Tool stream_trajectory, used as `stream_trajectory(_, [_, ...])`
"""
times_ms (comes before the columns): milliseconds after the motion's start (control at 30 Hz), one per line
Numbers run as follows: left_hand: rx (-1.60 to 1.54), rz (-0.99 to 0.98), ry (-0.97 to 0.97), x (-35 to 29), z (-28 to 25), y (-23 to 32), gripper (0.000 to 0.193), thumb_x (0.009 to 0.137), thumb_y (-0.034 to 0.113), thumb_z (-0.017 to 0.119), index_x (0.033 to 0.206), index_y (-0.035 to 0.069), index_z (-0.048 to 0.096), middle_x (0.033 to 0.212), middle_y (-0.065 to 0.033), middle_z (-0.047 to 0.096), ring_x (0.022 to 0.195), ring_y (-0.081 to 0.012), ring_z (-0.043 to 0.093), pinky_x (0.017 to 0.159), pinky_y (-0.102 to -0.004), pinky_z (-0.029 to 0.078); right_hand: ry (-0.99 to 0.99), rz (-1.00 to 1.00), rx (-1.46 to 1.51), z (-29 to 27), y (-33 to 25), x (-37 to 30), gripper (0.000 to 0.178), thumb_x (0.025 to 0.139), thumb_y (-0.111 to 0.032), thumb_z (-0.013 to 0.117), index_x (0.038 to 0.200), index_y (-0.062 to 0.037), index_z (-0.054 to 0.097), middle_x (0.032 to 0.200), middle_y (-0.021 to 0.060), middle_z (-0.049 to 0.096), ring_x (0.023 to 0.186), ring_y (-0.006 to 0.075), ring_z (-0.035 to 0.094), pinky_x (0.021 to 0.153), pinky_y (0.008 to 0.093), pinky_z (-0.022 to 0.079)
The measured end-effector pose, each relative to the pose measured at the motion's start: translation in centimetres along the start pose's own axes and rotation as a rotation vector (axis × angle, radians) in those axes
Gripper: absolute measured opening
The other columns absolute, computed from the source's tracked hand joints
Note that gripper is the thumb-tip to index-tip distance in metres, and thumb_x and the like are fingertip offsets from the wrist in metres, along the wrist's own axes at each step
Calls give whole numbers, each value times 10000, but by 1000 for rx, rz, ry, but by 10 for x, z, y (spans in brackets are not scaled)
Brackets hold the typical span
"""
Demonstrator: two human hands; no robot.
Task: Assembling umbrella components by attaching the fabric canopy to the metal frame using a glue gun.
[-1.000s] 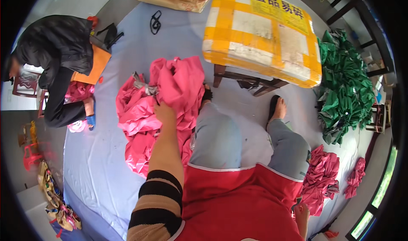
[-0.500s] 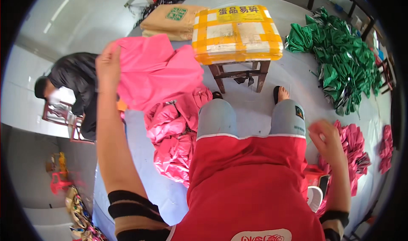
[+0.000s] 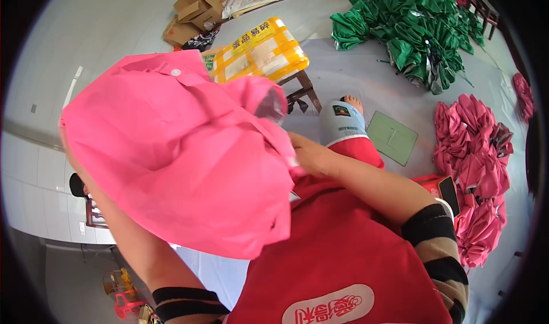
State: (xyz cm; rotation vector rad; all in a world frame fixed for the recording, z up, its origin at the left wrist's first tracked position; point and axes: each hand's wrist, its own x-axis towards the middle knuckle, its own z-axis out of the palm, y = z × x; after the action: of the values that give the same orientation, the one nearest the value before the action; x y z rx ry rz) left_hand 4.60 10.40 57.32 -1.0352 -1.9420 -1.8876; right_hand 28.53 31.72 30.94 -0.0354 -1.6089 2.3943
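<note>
A large piece of pink silver-lined cloth (image 3: 189, 147) is spread in the air before me, with a small white round snap near its upper edge. At its far left edge my left hand (image 3: 63, 134) is almost wholly covered by the cloth, which hangs from it. My right hand (image 3: 309, 154) is closed on the cloth's right edge, in front of my red apron (image 3: 349, 250); its fingertips are partly hidden. Close to the right hand, a rolled edge of the cloth shows its silver inside.
A yellow-taped white box (image 3: 269, 52) sits on a wooden stool (image 3: 303, 90) ahead. Green silver-lined cloths (image 3: 406, 32) are heaped far right, with pink bundles (image 3: 472, 170) nearer. A green flat board (image 3: 392, 137) lies on the floor. Cardboard boxes (image 3: 200, 7) stand at the back.
My right hand has come from the right side to the cloth and taken hold of its edge. The cloth has come nearer and spread wider. My view has turned, and the green board now shows.
</note>
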Motion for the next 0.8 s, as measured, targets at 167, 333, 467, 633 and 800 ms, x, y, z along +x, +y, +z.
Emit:
stream_trajectory(167, [-299,-89,-265,6,13,-37,293,1014,238,360,1214,66,487,1097,-79,548,986,-197,526,911,-361,436,-194,136,-306,-21,34,-9,168,911,-165,552,1063,-100,583,911,34,625,867,156,613,730,337,501])
stream_trajectory(333, [-972,-406,-954,15,11,-60,263,1012,248,385,1187,91,503,1033,-71,539,993,-210,490,947,-389,407,-214,-324,-942,-7,79,5,380,852,-245,602,1209,-119,565,1099,80,652,960,308,627,842,443,483])
stream_trajectory(467, [-1090,-108,-453,-45,130,-16,231,1005,270,423,1153,126,526,992,-52,517,970,-230,458,973,-418,369,-193,49,1,-23,80,20,384,885,-159,613,1242,-44,531,1281,110,541,1156,236,543,960,378,457])
stream_trajectory(633, [-1175,-19,-551,-28,159,4,230,998,268,446,1174,145,530,1032,-45,524,990,-244,473,962,-441,382,-127,-31,-146,-54,46,15,441,861,-211,623,1271,-84,521,1273,113,547,1135,246,546,951,379,445])
stream_trajectory(800, [-1065,106,-553,12,145,0,285,977,196,453,1247,112,486,1085,-79,527,1041,-231,487,973,-401,392,-76,-21,-249,-68,22,3,498,837,-264,632,1299,-123,511,1264,116,552,1114,256,549,942,381,434])
